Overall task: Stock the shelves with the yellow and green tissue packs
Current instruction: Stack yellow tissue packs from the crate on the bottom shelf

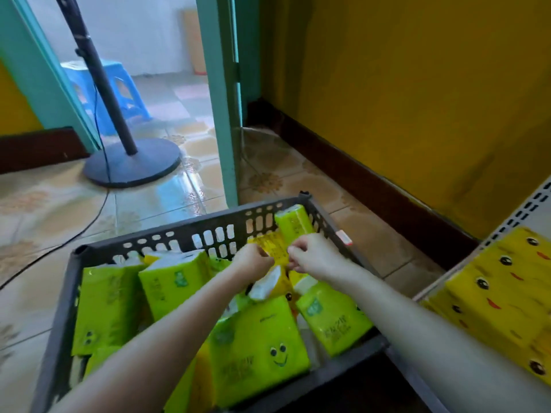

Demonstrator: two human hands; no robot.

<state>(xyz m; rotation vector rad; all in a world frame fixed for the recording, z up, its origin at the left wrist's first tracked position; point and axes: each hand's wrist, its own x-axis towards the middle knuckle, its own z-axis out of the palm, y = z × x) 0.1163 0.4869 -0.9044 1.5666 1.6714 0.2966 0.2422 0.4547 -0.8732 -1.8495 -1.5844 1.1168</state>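
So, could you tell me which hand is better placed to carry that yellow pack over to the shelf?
Probably the right hand: it pinches the yellow pack, and the shelf stands on that side.

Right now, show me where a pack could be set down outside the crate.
Bare floor lies between the crate and the skirting board. Left of the crate the tiles are free too, though a cable crosses them. The crate is packed; yellow packs fill the visible shelf.

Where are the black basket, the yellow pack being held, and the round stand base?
black basket (pixel 61 317): head view, its left wall.
yellow pack (pixel 269 245): head view, its printed face.
round stand base (pixel 132 163): head view, the disc's flat top.
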